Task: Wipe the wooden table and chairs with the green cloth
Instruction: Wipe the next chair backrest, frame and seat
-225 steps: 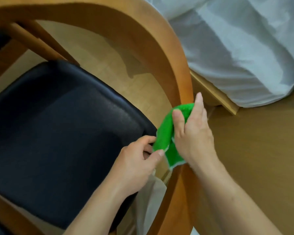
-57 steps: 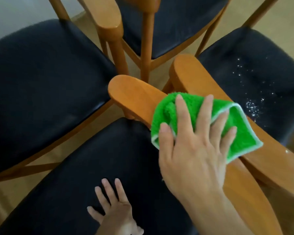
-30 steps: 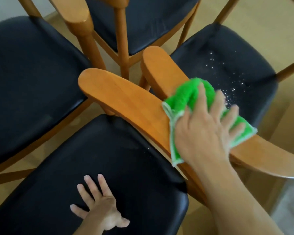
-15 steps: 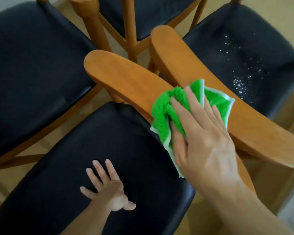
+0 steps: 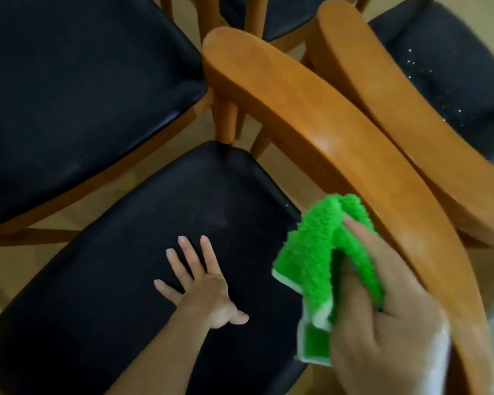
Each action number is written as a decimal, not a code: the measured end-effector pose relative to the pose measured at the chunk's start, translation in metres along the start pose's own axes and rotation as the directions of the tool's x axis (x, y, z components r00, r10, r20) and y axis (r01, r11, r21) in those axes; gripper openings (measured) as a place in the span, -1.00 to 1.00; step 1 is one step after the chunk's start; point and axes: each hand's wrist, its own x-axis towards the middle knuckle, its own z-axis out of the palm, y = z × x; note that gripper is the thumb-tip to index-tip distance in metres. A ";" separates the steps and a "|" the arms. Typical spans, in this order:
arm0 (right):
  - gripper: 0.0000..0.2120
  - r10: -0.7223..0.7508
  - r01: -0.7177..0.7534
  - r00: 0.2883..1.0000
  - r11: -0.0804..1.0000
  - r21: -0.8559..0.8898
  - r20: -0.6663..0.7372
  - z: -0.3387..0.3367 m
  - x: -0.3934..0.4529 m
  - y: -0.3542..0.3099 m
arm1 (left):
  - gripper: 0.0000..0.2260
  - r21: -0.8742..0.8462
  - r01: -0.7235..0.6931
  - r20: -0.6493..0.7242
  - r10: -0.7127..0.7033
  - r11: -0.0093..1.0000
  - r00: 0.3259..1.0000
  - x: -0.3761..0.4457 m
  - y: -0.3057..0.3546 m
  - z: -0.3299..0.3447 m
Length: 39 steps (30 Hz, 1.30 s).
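Note:
My right hand (image 5: 382, 317) grips the fluffy green cloth (image 5: 320, 252) with a white edge, bunched up. It hangs beside the inner side of the curved wooden backrest (image 5: 311, 109) of the near chair, low on the right. My left hand (image 5: 203, 283) lies flat with fingers spread on that chair's black seat (image 5: 126, 280). A second wooden backrest (image 5: 397, 95) runs alongside the first, just to its right. No table is in view.
Another black-seated chair (image 5: 69, 95) stands at the left, and one at the top right (image 5: 454, 61) has white specks on its seat. A further chair's legs and seat show at the top centre (image 5: 271, 12). Light wooden floor (image 5: 9, 269) shows between them.
My right hand has slid the cloth down the near backrest toward me and off its top face to the inner side. The cloth is more bunched. My left hand stays on the seat.

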 end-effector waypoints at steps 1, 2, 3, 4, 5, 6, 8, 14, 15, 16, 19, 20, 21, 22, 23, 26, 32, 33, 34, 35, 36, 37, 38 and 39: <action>-0.70 0.102 -0.104 0.994 0.992 0.070 0.035 0.014 0.000 0.003 | 0.37 -0.011 -0.051 -0.049 0.050 0.999 0.998 -0.003 -0.004 0.002; -0.71 0.260 -0.269 0.963 0.951 0.153 0.075 0.030 0.002 0.008 | 0.32 -0.022 -0.112 -0.111 0.109 0.993 0.988 -0.006 -0.009 0.005; -0.71 0.420 -0.430 0.903 0.874 0.224 0.096 0.045 0.005 0.017 | 0.24 -0.036 -0.181 -0.179 0.172 0.983 0.969 -0.010 -0.015 0.008; -0.70 0.526 -0.526 0.847 0.808 0.264 0.077 0.057 0.010 0.030 | 0.13 -0.058 -0.252 -0.252 0.230 0.966 0.940 -0.013 -0.022 0.010; -0.71 0.568 -0.557 0.822 0.794 0.246 0.026 0.067 0.014 0.043 | 0.01 -0.090 -0.315 -0.319 0.272 0.945 0.908 -0.017 -0.029 0.012; -0.72 0.573 -0.561 0.820 0.809 0.177 -0.019 0.074 0.020 0.056 | -0.09 -0.127 -0.364 -0.373 0.296 0.922 0.879 -0.021 -0.036 0.014; -0.65 0.560 -0.558 0.828 0.826 -0.080 0.007 0.087 0.029 0.083 | -0.21 -0.171 -0.416 -0.426 0.313 0.893 0.849 -0.029 -0.048 0.016; -0.59 0.441 -0.387 0.896 0.831 -0.399 0.050 0.140 0.033 0.106 | -0.37 -0.237 -0.423 -0.475 0.275 0.875 0.836 -0.038 -0.082 0.019; -0.59 0.415 -0.367 0.909 0.829 -0.422 0.025 0.147 0.037 0.104 | -0.38 -0.250 -0.415 -0.481 0.260 0.875 0.837 -0.038 -0.085 0.020; -0.57 0.393 -0.342 0.919 0.825 -0.450 0.023 0.154 0.042 0.101 | -0.40 -0.255 -0.410 -0.486 0.250 0.876 0.837 -0.039 -0.087 0.021; -0.51 0.262 -0.171 0.958 0.849 -0.501 0.118 0.178 0.066 0.090 | -0.42 -0.252 -0.416 -0.507 0.247 0.874 0.826 -0.043 -0.090 0.025; -0.49 0.200 -0.082 0.963 0.855 -0.513 0.180 0.187 0.073 0.087 | -0.43 -0.246 -0.419 -0.514 0.249 0.874 0.821 -0.044 -0.090 0.026; -0.48 0.143 0.002 0.961 0.855 -0.519 0.238 0.195 0.078 0.084 | -0.45 -0.242 -0.421 -0.523 0.247 0.874 0.815 -0.045 -0.090 0.028; -0.47 0.100 0.065 0.953 0.855 -0.515 0.286 0.200 0.081 0.084 | -0.46 -0.236 -0.420 -0.527 0.248 0.876 0.813 -0.046 -0.089 0.029; -0.48 0.069 0.102 0.947 0.861 -0.498 0.314 0.200 0.081 0.086 | -0.48 -0.231 -0.424 -0.529 0.253 0.876 0.810 -0.047 -0.088 0.032; -0.63 0.010 0.101 0.969 0.894 -0.436 0.246 0.171 0.067 0.112 | -0.53 -0.225 -0.439 -0.542 0.262 0.870 0.798 -0.055 -0.086 0.034; -0.65 0.542 -0.378 0.834 0.697 -0.609 0.102 0.101 0.027 0.169 | -0.89 -0.278 -0.434 -0.564 0.220 0.857 0.796 -0.059 -0.098 0.027; -0.62 0.594 -0.466 0.803 0.672 -0.575 0.044 0.104 0.029 0.165 | -0.77 -0.315 -0.400 -0.531 0.190 0.861 0.826 -0.055 -0.103 0.028; -0.60 0.626 -0.540 0.780 0.665 -0.516 -0.011 0.109 0.033 0.158 | -0.67 -0.355 -0.355 -0.477 0.159 0.865 0.865 -0.053 -0.109 0.030; -0.58 0.611 -0.553 0.791 0.684 -0.476 -0.042 0.115 0.036 0.149 | -0.61 -0.370 -0.310 -0.430 0.134 0.876 0.893 -0.050 -0.116 0.032; -0.58 0.557 -0.511 0.829 0.722 -0.466 -0.046 0.124 0.039 0.140 | -0.59 -0.363 -0.259 -0.387 0.108 0.895 0.916 -0.048 -0.124 0.035; -0.58 0.483 -0.441 0.875 0.766 -0.468 -0.035 0.135 0.043 0.132 | -0.58 -0.353 -0.216 -0.362 0.080 0.911 0.929 -0.044 -0.132 0.039; -0.58 0.400 -0.358 0.916 0.806 -0.471 -0.011 0.147 0.048 0.122 | -0.57 -0.351 -0.179 -0.340 0.053 0.919 0.939 -0.041 -0.140 0.043; -0.56 0.320 -0.271 0.947 0.835 -0.478 0.021 0.161 0.052 0.112 | -0.56 -0.360 -0.149 -0.327 0.025 0.921 0.945 -0.037 -0.149 0.046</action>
